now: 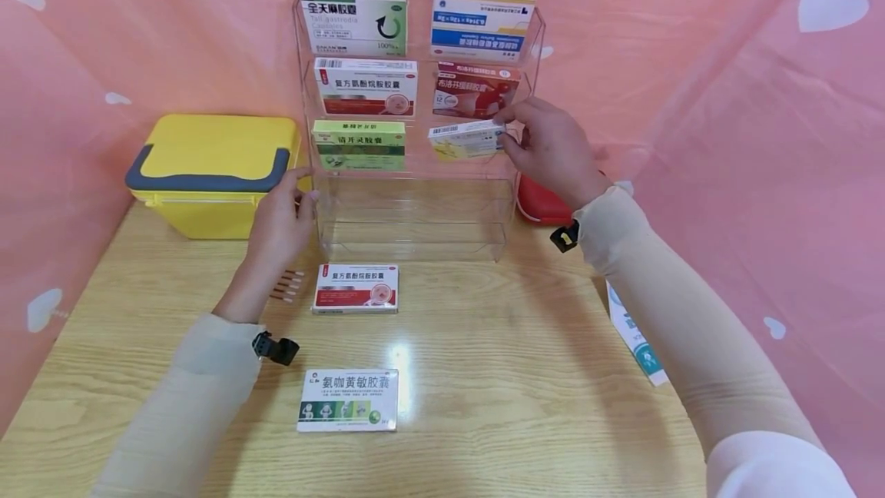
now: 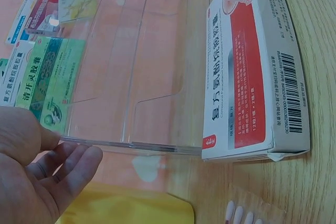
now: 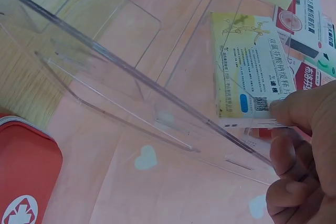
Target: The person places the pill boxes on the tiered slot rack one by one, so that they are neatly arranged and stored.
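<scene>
The person's right hand (image 1: 549,148) is up at the clear acrylic rack (image 1: 408,229) standing at the back of the table (image 1: 518,375). Its thumb and fingers (image 3: 294,109) pinch the end of a pale yellow medicine box (image 1: 466,138), which sits at the third tier on the rack's right side, just below a red and white box (image 1: 475,90). From the right wrist view the yellow box lies against the clear front panel; whether it rests fully in the slot I cannot quite tell.

The left hand (image 1: 280,221) is at the rack's left edge, low down. Its fingers (image 2: 73,163) are relaxed and nearly straight, lying against the acrylic rim and holding nothing.

The rack carries five other boxes: a white and green one (image 1: 354,21) and a blue and white one (image 1: 482,22) on top, a red and white one (image 1: 366,87) on the second tier's left, and a green box (image 1: 358,144) beside the yellow one. The lowest tier, between the hands, holds no box.

On the table in front of the rack lies a red and white box (image 1: 356,288) flat, with a few cotton swabs (image 1: 286,285) just left of it. Nearer the person lies a white box with a green strip (image 1: 348,400). A yellow case with a grey handle (image 1: 210,171) stands left of the rack, a red pouch (image 1: 542,202) behind its right side, and another box (image 1: 636,344) lies partly under the right sleeve.
</scene>
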Demonstrator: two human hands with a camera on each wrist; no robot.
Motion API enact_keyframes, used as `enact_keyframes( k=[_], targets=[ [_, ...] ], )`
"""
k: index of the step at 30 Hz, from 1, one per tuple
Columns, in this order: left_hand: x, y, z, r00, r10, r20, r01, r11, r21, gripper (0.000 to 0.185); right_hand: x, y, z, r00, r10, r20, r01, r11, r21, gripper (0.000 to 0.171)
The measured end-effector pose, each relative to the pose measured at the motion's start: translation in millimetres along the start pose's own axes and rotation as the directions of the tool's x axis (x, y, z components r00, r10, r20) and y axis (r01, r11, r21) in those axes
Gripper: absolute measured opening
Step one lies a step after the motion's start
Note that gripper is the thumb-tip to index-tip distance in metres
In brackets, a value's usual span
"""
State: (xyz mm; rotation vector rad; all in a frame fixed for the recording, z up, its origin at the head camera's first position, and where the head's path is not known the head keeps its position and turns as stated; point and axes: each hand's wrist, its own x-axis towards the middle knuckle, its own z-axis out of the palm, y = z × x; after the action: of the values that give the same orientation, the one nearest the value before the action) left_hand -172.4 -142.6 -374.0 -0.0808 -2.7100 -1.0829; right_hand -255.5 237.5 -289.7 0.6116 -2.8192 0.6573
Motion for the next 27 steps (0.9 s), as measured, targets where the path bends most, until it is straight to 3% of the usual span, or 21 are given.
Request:
enact_keyframes(
  k=[10, 27],
  targets=[
    [0.7, -0.7, 0.2, 1.000, -0.008, 0.005, 0.008, 1.000, 0.003, 0.040, -2.6, -0.3, -1.3, 0.999, 0.034, 0.029, -0.033, 0.999, -0.038, 0.026],
    [0.5, 0.6, 0.0, 1.000, -0.014, 0.012, 0.014, 1.000, 0.001, 0.040, -2.8, 4.9, 1.9, 1.000, 0.011, 0.024, -0.009, 0.997, -0.071, 0.027]
  ],
)
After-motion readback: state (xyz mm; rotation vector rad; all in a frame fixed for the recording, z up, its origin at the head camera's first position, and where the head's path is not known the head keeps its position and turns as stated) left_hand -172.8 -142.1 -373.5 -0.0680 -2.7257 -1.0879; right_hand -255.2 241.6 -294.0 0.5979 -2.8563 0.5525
